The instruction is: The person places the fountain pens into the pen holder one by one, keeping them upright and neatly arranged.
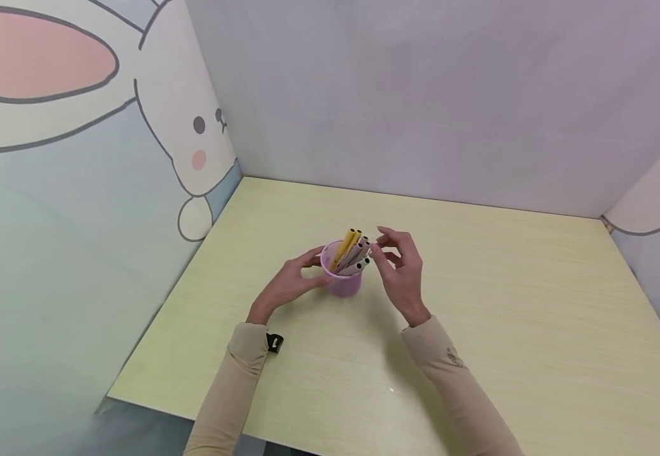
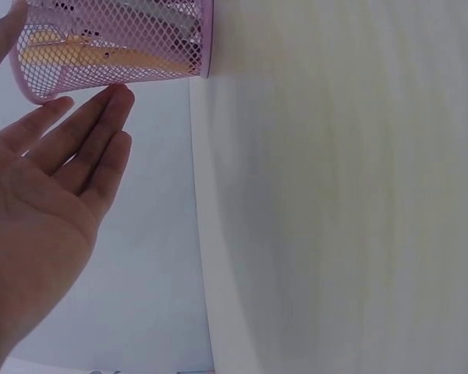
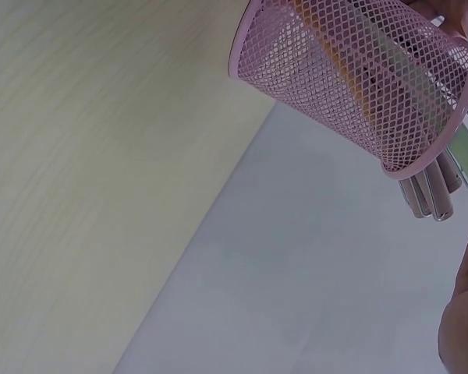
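Note:
A pink mesh pen cup (image 1: 346, 288) stands on the table, filled with several pens. Two yellow pens (image 1: 342, 250) lean at its far left; grey-pink pens (image 3: 434, 191) with metal clips and a green one (image 3: 466, 156) stick out past the rim. My left hand (image 1: 290, 280) holds the cup from the left, thumb at the near side and fingers along the far side. In the left wrist view its fingers (image 2: 101, 132) lie fairly straight against the mesh. My right hand (image 1: 403, 269) hovers right of the pen tops, fingers loosely bent, thumb tip close beside the pens.
The pale wood-grain table (image 1: 507, 304) reaches out on both sides of the cup. A plain light wall (image 1: 421, 95) rises behind it, and a wall with a cartoon rabbit (image 1: 182, 126) borders the left. A tiny white speck (image 1: 391, 389) lies near the front.

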Demonstrator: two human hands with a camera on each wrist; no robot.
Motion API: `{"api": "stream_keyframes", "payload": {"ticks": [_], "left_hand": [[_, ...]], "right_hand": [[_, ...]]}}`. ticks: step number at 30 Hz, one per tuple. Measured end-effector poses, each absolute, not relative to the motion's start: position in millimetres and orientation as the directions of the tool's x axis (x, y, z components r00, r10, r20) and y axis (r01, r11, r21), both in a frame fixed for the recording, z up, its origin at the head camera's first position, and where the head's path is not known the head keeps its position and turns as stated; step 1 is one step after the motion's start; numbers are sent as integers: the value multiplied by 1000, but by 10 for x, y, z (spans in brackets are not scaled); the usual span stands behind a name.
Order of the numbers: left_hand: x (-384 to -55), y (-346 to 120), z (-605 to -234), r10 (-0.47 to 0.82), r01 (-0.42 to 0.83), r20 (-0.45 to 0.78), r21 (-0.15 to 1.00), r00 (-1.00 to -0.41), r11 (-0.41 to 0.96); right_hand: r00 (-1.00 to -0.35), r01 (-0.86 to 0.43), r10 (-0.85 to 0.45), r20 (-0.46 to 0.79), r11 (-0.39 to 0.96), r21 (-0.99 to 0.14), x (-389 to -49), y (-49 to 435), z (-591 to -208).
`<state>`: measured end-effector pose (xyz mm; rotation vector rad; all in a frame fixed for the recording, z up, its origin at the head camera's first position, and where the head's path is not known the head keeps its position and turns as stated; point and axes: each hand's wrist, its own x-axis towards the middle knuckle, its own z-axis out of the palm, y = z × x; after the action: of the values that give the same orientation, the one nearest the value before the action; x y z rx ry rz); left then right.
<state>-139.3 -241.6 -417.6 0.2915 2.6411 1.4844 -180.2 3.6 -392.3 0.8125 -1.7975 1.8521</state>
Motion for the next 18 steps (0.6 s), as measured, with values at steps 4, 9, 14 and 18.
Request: {"api": "stream_keyframes", "payload": {"ticks": [4, 9, 14, 18], "left_hand": [[-1405, -2411, -4174, 217, 120, 7, 852, -976, 509], [-1418, -2398, -4174, 216, 120, 7, 850, -976, 514], [-1384, -2419, -4154, 203, 112, 2, 842, -979, 528], [-1336, -2460, -4108, 184, 108, 1, 812, -983, 574]], "right_hand": [[-723, -682, -86, 685, -68, -729, -1834, 113, -3947], [-736, -673, -73, 673, -25, -739, -1835, 211, -3949], [-746, -665, -77, 661, 32, -746, -1774, 299, -3910], [-749, -663, -117, 653, 129, -737, -1800, 422, -3970]]}}
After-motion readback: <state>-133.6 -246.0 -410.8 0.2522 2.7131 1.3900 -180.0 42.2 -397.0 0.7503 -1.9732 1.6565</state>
